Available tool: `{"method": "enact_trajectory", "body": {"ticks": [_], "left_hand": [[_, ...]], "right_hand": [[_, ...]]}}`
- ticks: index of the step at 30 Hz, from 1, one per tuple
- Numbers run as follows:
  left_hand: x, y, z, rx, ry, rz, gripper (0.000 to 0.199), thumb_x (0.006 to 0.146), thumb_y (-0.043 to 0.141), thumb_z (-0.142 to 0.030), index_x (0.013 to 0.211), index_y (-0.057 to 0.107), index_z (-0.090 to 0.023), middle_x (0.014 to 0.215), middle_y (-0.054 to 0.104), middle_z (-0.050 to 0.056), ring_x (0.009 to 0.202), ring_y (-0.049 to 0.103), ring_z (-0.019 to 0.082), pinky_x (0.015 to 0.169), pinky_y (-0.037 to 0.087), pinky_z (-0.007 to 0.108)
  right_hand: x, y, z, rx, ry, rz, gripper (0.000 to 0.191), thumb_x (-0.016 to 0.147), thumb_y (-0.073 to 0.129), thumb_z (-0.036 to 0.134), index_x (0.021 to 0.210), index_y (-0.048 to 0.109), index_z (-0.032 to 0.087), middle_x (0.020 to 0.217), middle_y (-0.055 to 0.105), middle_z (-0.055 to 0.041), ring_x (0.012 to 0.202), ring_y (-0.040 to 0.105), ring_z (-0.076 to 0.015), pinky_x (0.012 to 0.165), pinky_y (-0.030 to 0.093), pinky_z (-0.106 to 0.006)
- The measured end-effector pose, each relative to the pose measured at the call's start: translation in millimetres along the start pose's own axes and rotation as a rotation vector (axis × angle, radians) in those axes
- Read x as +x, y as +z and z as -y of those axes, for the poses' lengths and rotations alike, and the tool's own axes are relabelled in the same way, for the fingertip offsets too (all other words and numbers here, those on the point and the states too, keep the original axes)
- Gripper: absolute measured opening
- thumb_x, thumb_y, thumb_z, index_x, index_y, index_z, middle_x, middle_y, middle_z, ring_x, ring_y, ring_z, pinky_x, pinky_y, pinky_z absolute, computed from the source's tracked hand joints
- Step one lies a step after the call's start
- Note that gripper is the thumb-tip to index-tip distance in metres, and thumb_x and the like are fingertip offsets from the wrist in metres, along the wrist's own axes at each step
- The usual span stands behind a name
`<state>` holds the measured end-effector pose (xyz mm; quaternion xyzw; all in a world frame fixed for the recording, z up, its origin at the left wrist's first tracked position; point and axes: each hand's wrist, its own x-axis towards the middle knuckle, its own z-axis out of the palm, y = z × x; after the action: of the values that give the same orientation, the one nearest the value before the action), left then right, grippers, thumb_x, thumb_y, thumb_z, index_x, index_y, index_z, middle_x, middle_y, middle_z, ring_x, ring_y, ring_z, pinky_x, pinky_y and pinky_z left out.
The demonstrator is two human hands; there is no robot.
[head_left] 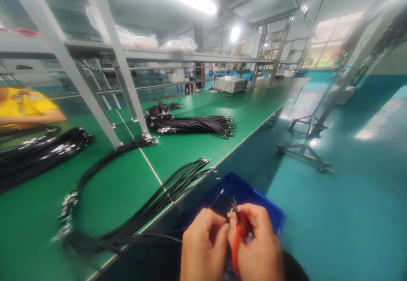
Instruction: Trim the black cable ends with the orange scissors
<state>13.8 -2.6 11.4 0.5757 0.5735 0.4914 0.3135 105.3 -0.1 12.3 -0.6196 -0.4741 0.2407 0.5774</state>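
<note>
Off the near edge of the green surface (104, 196), above a blue bin (270, 210), the left hand (203, 243) pinches a thin black cable (171, 238), its grip closed; the right hand's (260, 245) grip is wrapped around orange-handled cutters (235, 249), blades slightly parted near the left fingertips. A cable bundle (159, 194) curves along that edge.

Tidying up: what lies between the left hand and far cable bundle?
In the head view: part of the blue bin, fanned cable ends, then green tabletop.
</note>
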Motion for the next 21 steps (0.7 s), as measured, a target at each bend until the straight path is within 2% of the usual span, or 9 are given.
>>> {"method": "enact_trajectory", "body": {"ticks": [2, 4, 6, 8, 10, 12, 14, 16, 21], "left_hand": [[4, -5.5, 3, -0.089, -0.04, 0.04, 0.013, 0.078, 0.057, -0.023, 0.067, 0.062, -0.019, 0.064, 0.062, 0.0, 0.059, 0.058, 0.015, 0.056, 0.043, 0.023], [10, -13.4, 6, -0.21, -0.102, 0.091, 0.012, 0.078, 0.06, -0.026, 0.07, 0.062, -0.018, 0.066, 0.063, 0.001, 0.063, 0.058, 0.017, 0.06, 0.045, 0.024], [15, -21.3, 7, -0.319, -0.155, 0.121, 0.013, 0.076, 0.064, -0.028, 0.07, 0.063, -0.017, 0.064, 0.061, 0.0, 0.062, 0.055, 0.015, 0.059, 0.043, 0.023], [19, -27.2, 7, -0.398, -0.184, 0.128, 0.015, 0.073, 0.068, -0.03, 0.069, 0.064, -0.016, 0.061, 0.058, -0.002, 0.058, 0.05, 0.013, 0.056, 0.04, 0.021], [20, -30.1, 5, -0.459, -0.211, 0.119, 0.016, 0.071, 0.07, -0.031, 0.068, 0.065, -0.016, 0.06, 0.057, -0.002, 0.057, 0.047, 0.011, 0.054, 0.038, 0.02], [21, -30.9, 3, -0.512, -0.239, 0.113, 0.016, 0.069, 0.072, -0.03, 0.067, 0.065, -0.016, 0.061, 0.058, -0.002, 0.057, 0.046, 0.011, 0.055, 0.038, 0.02], [20, -31.0, 1, -0.553, -0.261, 0.119, 0.017, 0.068, 0.074, -0.03, 0.066, 0.066, -0.016, 0.061, 0.058, -0.002, 0.057, 0.045, 0.01, 0.055, 0.037, 0.019], [20, -31.2, 1, -0.575, -0.27, 0.14, 0.017, 0.068, 0.074, -0.031, 0.067, 0.066, -0.015, 0.061, 0.058, -0.002, 0.057, 0.044, 0.01, 0.055, 0.036, 0.019], [19, -31.9, 3, -0.585, -0.269, 0.18, 0.018, 0.069, 0.074, -0.031, 0.067, 0.066, -0.015, 0.059, 0.056, -0.003, 0.057, 0.042, 0.009, 0.056, 0.034, 0.019]], "right_hand": [[-2, -5, 1, -0.008, -0.072, 0.008, 0.01, 0.068, 0.058, 0.026, 0.079, 0.058, 0.026, 0.064, 0.064, 0.0013, 0.056, 0.059, -0.0176, 0.059, 0.049, -0.029], [2, -12, 3, 0.077, -0.043, 0.117, 0.012, 0.066, 0.062, 0.025, 0.078, 0.059, 0.025, 0.061, 0.062, 0.0016, 0.058, 0.06, -0.0182, 0.06, 0.05, -0.029], [11, -22, 6, 0.219, 0.093, 0.343, 0.018, 0.062, 0.069, 0.025, 0.076, 0.06, 0.023, 0.062, 0.063, 0.0011, 0.059, 0.06, -0.0176, 0.058, 0.049, -0.027], [24, -30, 6, 0.37, 0.264, 0.64, 0.023, 0.057, 0.076, 0.026, 0.07, 0.058, 0.021, 0.063, 0.065, 0.0006, 0.055, 0.056, -0.013, 0.052, 0.044, -0.023], [35, -35, 2, 0.487, 0.414, 0.932, 0.035, 0.054, 0.08, 0.038, 0.071, 0.056, 0.019, 0.059, 0.066, -0.0003, 0.046, 0.049, -0.0083, 0.044, 0.037, -0.018], [41, -36, -5, 0.535, 0.519, 1.12, 0.046, 0.05, 0.082, 0.048, 0.074, 0.056, 0.018, 0.056, 0.066, -0.0008, 0.041, 0.045, -0.0059, 0.04, 0.032, -0.016], [43, -34, -13, 0.545, 0.586, 1.194, 0.049, 0.049, 0.082, 0.05, 0.075, 0.056, 0.017, 0.055, 0.066, -0.0004, 0.039, 0.046, -0.0055, 0.039, 0.032, -0.016], [41, -31, -18, 0.547, 0.638, 1.201, 0.045, 0.051, 0.082, 0.045, 0.075, 0.056, 0.017, 0.056, 0.067, -0.0003, 0.04, 0.048, -0.0058, 0.04, 0.033, -0.016], [33, -25, -20, 0.566, 0.663, 1.077, 0.034, 0.055, 0.077, 0.035, 0.074, 0.056, 0.017, 0.051, 0.065, 0.0014, 0.036, 0.045, -0.0048, 0.035, 0.029, -0.014]]}}
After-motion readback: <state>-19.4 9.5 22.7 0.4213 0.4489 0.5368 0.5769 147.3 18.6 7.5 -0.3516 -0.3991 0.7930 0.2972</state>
